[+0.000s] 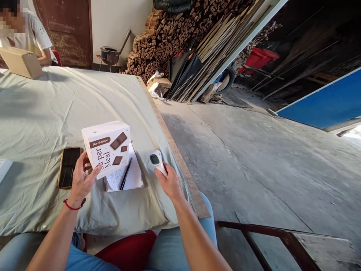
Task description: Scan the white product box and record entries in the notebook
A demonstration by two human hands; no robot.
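Observation:
My left hand (84, 175) grips the lower left corner of a white box (108, 146) printed with brown chocolate pieces and the words "NutriMotion" and "Meal". Tilted, the box covers part of an open notebook (134, 173) with handwriting on its page. A black pen (125, 174) lies across that notebook. In my right hand (169, 180) is a white handheld infrared thermometer (158, 162), its small dark screen facing up toward me. Left of the box, a smartphone (67, 167) in a brown case rests on the cloth, close to my left hand.
A pale green cloth covers the table (113, 98), whose wooden edge (180, 162) runs along the right. Across it sits a person (39, 34) behind a cardboard box (24, 62). A white object (4, 169) shows at far left. Stacked firewood (158, 41) stands behind.

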